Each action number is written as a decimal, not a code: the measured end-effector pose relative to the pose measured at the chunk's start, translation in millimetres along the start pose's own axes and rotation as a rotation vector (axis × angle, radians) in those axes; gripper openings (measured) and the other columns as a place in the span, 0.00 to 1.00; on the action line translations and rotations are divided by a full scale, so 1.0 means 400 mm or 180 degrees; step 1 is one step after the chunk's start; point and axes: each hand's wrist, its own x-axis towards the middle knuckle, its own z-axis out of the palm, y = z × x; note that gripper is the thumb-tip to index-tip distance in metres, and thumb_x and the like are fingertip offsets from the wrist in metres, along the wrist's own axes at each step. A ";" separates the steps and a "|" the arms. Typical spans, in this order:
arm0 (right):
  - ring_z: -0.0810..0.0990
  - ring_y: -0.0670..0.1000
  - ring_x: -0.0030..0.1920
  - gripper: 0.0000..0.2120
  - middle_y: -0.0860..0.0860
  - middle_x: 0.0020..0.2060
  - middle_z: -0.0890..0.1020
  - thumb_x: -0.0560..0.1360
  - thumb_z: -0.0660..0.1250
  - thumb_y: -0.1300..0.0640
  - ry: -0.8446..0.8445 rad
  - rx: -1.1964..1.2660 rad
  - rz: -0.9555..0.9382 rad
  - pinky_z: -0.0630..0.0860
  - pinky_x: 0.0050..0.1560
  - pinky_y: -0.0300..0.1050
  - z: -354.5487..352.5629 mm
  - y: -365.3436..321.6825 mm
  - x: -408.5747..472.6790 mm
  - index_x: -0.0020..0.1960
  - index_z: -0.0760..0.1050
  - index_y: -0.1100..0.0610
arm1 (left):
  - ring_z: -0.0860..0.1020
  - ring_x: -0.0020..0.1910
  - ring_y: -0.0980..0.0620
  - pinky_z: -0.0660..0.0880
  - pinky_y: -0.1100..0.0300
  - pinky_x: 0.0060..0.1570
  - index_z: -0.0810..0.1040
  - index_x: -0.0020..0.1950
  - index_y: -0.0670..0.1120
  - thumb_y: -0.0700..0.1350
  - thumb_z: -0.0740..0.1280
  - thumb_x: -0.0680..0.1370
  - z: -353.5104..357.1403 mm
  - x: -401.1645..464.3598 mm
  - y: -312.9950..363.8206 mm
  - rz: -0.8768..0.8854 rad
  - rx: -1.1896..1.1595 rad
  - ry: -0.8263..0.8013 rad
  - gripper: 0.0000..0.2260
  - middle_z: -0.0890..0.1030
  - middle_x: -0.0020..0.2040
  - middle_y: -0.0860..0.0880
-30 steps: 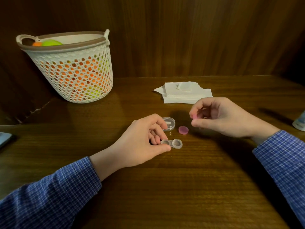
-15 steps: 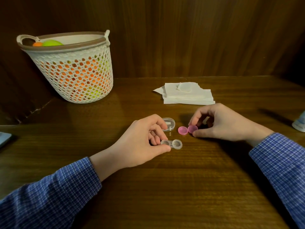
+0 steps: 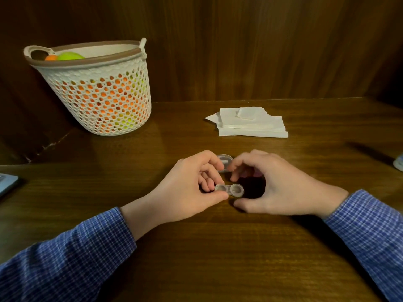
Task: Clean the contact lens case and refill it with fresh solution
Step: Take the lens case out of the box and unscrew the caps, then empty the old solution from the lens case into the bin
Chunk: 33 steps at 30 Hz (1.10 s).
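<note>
1. Head view: left hand [image 3: 185, 188] pinches the left well of the clear contact lens case [image 3: 229, 190], uncapped, on the tabletop [image 3: 218, 258].
2. Right hand [image 3: 281, 188] curls beside the right well; whether its grip holds anything, I cannot tell.
3. Pink shows faintly under its fingers.
4. Tissues [image 3: 250, 125] and basket [image 3: 98, 88] lie beyond.
5. Risk: a nudge could tip the light case.

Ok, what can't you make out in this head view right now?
- Pink caps: hidden under the right hand; only a blurred pink hint shows.
- Right fingertips: motion-blurred, grip unclear.
- Clear container: mostly covered by both hands.
- Lens case wells: too small to tell wet or dry.
- Pale object: cut off by the right edge.
</note>
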 end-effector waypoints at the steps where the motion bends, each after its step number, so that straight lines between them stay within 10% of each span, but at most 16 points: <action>1: 0.77 0.39 0.54 0.24 0.33 0.48 0.81 0.67 0.76 0.38 0.0043 0.0027 0.0009 0.76 0.50 0.35 0.002 0.001 0.001 0.60 0.74 0.36 | 0.84 0.43 0.56 0.82 0.63 0.41 0.76 0.60 0.55 0.47 0.80 0.72 0.000 0.000 -0.001 0.0008 0.0012 0.0003 0.20 0.84 0.48 0.60; 18: 0.84 0.41 0.48 0.23 0.38 0.47 0.85 0.69 0.80 0.54 0.0385 0.0729 0.0106 0.77 0.48 0.28 -0.017 -0.080 0.016 0.59 0.76 0.42 | 0.85 0.44 0.53 0.84 0.57 0.44 0.76 0.60 0.52 0.44 0.81 0.70 -0.050 -0.057 0.035 0.0199 -0.0194 0.0567 0.22 0.86 0.47 0.55; 33: 0.86 0.46 0.46 0.28 0.45 0.45 0.86 0.70 0.81 0.56 0.0256 0.1469 -0.0976 0.84 0.48 0.39 0.144 -0.618 0.109 0.67 0.74 0.50 | 0.85 0.50 0.44 0.83 0.54 0.50 0.76 0.66 0.43 0.44 0.81 0.66 -0.244 -0.642 0.057 -0.0122 -0.1975 0.2349 0.31 0.86 0.52 0.43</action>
